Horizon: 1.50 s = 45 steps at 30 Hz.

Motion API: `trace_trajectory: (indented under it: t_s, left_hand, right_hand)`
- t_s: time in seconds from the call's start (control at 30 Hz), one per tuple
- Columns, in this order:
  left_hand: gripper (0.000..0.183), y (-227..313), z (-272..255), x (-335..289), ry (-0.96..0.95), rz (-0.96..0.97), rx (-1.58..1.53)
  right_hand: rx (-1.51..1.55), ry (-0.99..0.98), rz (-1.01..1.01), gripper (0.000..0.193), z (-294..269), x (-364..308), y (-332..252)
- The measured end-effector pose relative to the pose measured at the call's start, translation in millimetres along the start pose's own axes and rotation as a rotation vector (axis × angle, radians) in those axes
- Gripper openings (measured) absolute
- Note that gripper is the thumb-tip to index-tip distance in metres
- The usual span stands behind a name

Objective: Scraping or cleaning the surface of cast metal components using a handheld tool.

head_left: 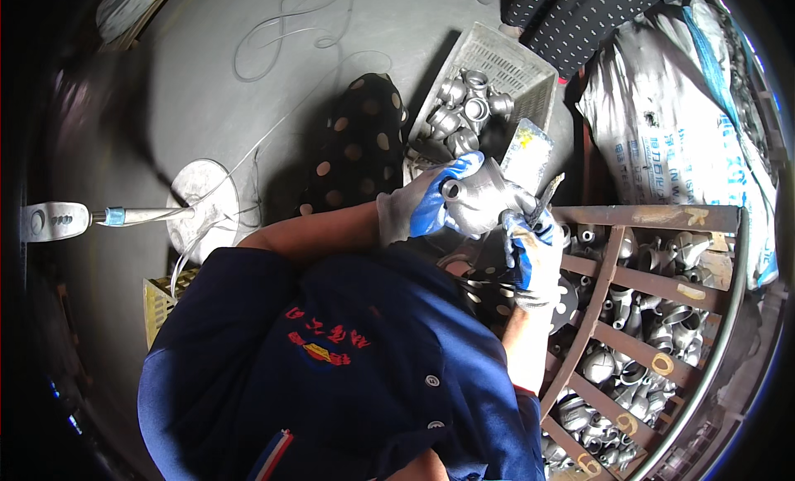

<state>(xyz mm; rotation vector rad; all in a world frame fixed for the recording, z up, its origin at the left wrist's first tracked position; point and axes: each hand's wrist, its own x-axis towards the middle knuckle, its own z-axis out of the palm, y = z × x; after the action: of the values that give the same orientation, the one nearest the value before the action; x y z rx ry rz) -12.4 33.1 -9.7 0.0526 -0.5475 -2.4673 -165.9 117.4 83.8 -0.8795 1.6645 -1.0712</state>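
Observation:
My left hand (429, 201), in a blue and white work glove, grips the side of a silver-grey hollow metal casting (484, 201). The casting is rounded, with a small round opening facing left, and is held up in front of my body. On its right side is my right hand (532, 251), gloved the same way and closed round a narrow dark tool (547, 196). The tool points up and away beside the casting. Its kind cannot be made out, nor whether its lower part touches the casting.
A pale plastic crate (530, 67) with several castings (475, 110) stands ahead. At right, a brown metal-barred bin (646, 216) holds many castings; behind it leans a large white woven sack (654, 117). A pedestal fan (203, 208) stands left, its cable (281, 34) on the floor. Another person's patterned trousers (580, 26) show at the top.

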Motion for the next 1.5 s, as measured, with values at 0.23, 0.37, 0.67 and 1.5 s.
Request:
trace_trajectory:
  t_s: [0.23,0.37,0.67,1.5]
  left_hand:
    - [0.043,-1,17,2,0.102,0.006,0.000]
    - [0.045,3,14,0,-0.012,0.004,-0.017]
    - [0.044,6,9,5,0.032,-0.258,-0.265]
    - [0.050,5,23,-2,0.026,-0.073,0.067]
  right_hand:
    - [0.109,-0.013,-0.168,0.028,6,2,4]
    - [-0.135,-0.071,-0.225,0.028,-4,1,2]
    - [-0.110,-0.074,-0.292,0.038,-6,-1,1]
    - [-0.334,-0.100,-0.466,0.049,-3,1,8]
